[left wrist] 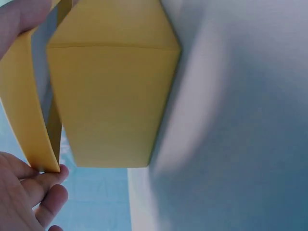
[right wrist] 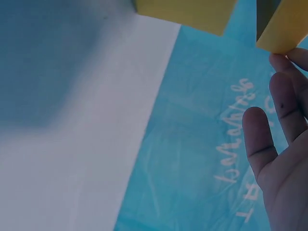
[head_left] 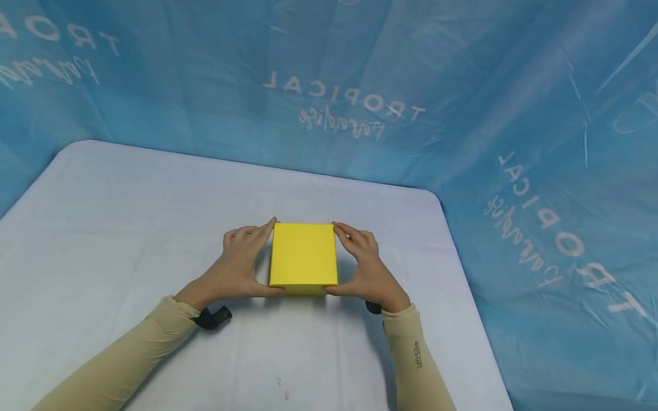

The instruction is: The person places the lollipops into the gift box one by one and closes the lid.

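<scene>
A yellow box lid [head_left: 303, 254] is held from both sides at mid-table in the head view. My left hand [head_left: 239, 262] pinches its left side, thumb at the near corner and fingertips at the far corner. On the opposite side, my right hand [head_left: 367, 265] grips it the same way. In the left wrist view the lid's hollow underside edge shows, with a gap between it and the yellow box base [left wrist: 110, 106]. Part of the base [right wrist: 187, 12] also appears at the top of the right wrist view. The box's inside is hidden.
A white-covered table [head_left: 154, 211] with rounded far corners lies under the hands. Blue sheeting [head_left: 329, 148] with reversed white lettering hangs behind it and along the right side. Black straps with a camera part [head_left: 213, 318] sit at the wrists.
</scene>
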Action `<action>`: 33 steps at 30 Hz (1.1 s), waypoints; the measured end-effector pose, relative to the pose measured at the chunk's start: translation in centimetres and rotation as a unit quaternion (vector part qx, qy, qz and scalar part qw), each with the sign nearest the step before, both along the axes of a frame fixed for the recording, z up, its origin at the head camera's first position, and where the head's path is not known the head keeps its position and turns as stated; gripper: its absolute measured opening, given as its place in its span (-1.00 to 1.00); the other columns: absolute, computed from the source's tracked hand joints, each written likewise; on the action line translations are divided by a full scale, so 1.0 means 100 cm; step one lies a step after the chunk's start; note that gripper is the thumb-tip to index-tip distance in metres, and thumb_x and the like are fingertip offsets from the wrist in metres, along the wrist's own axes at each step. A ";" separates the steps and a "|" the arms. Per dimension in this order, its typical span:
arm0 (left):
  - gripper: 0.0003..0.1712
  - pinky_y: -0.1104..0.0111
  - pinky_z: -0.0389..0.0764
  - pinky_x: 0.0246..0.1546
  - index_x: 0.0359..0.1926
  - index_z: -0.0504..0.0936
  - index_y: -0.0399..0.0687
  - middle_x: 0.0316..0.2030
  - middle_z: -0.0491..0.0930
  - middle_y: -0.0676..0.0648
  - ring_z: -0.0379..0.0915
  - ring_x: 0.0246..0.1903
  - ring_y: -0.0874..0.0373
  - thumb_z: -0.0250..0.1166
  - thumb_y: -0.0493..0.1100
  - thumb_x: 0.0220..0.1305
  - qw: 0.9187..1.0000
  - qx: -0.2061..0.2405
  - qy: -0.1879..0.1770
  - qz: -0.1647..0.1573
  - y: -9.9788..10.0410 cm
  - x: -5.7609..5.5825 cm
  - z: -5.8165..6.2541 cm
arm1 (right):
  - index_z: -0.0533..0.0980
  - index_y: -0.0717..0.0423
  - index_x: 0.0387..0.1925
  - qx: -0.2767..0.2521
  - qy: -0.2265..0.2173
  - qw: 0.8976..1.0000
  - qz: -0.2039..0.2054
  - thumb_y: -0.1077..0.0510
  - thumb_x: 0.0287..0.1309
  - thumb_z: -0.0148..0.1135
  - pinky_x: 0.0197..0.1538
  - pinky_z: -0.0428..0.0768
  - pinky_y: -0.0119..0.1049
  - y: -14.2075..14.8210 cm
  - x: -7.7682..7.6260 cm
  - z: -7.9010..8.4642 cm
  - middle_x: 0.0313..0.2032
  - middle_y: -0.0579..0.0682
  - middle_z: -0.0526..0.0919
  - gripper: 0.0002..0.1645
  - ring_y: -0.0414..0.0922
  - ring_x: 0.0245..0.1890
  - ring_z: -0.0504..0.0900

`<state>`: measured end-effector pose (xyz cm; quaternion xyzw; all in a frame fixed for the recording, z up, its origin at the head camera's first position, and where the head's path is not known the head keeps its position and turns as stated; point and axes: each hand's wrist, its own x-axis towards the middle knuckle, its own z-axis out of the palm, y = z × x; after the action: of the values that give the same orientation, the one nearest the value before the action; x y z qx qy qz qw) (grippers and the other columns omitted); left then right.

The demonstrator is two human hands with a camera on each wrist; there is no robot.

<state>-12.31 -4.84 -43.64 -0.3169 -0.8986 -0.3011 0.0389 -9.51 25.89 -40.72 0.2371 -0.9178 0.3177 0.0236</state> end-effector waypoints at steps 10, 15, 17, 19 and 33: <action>0.61 -0.19 -0.03 0.24 0.63 -0.17 0.01 0.44 0.29 -0.17 0.13 0.31 -0.16 0.50 0.55 -0.27 1.000 -0.005 -0.030 0.008 0.001 -0.003 -0.010 | 0.04 -0.21 0.59 0.003 -0.029 1.000 -0.001 -0.23 -0.32 0.70 0.25 0.35 0.24 0.002 -0.008 -0.012 0.56 -0.20 0.07 0.47 -0.02 0.34 0.09; 0.59 -0.17 0.00 0.22 0.62 -0.13 -0.03 0.44 0.30 -0.18 0.15 0.30 -0.16 0.52 0.51 -0.26 1.000 0.000 -0.029 0.002 0.002 -0.004 -0.009 | 0.04 -0.28 0.59 0.000 -0.038 0.999 -0.014 -0.27 -0.32 0.69 0.24 0.37 0.23 0.002 -0.006 -0.013 0.55 -0.27 0.07 0.46 -0.05 0.33 0.10; 0.58 -0.17 0.01 0.21 0.62 -0.13 -0.03 0.44 0.29 -0.18 0.16 0.30 -0.16 0.51 0.51 -0.25 1.000 0.001 -0.029 0.001 0.002 -0.004 -0.009 | 0.04 -0.29 0.58 -0.001 -0.041 0.999 -0.016 -0.28 -0.32 0.69 0.24 0.37 0.23 0.002 -0.006 -0.014 0.54 -0.29 0.06 0.46 -0.05 0.32 0.11; 0.58 -0.17 0.01 0.21 0.62 -0.13 -0.03 0.44 0.29 -0.18 0.15 0.30 -0.16 0.51 0.52 -0.25 1.000 0.002 -0.030 -0.001 0.001 -0.004 -0.010 | 0.05 -0.29 0.58 -0.002 -0.041 0.999 -0.016 -0.28 -0.33 0.69 0.24 0.37 0.24 0.002 -0.006 -0.015 0.54 -0.30 0.06 0.46 -0.05 0.32 0.10; 0.61 -0.15 0.02 0.17 0.63 -0.19 -0.01 0.44 0.28 -0.18 0.14 0.31 -0.16 0.51 0.52 -0.25 0.999 -0.009 -0.053 -0.004 0.004 -0.006 -0.015 | 0.00 -0.30 0.59 0.004 -0.038 0.999 -0.004 -0.30 -0.31 0.67 0.28 0.31 0.25 0.005 -0.009 -0.019 0.56 -0.28 0.03 0.48 -0.03 0.40 0.06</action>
<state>-12.94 -4.41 -45.12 -0.3047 -0.9006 -0.3096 -0.0130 -10.37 26.43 -42.63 0.2208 -0.9203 0.3226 -0.0111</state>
